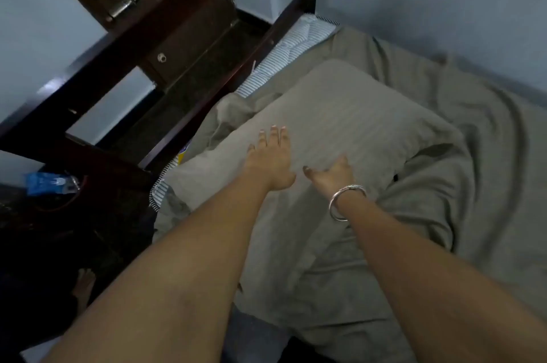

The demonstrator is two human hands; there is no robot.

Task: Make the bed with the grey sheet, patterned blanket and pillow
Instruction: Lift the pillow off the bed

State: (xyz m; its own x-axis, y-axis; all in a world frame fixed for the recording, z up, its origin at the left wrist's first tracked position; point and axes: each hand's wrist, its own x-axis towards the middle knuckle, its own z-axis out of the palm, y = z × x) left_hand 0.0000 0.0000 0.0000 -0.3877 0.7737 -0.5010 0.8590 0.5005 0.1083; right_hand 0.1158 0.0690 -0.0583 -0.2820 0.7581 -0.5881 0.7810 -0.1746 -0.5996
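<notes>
**Now both hands on the pillow**

Right now your left hand lies flat on the pillow, fingers straight and slightly spread, palm down on the near left part of its striped cover. Your right hand, with a silver bangle on the wrist, touches the pillow's near edge just beside the left. Its thumb sticks out toward the left hand, and its fingers sink into the fabric, so you cannot tell whether they pinch it or only press.

The pillow rests on the grey sheet, which lies rumpled and folded across the bed up to the wall. Along the left edge the striped mattress shows bare beside the dark wooden bed frame.
</notes>
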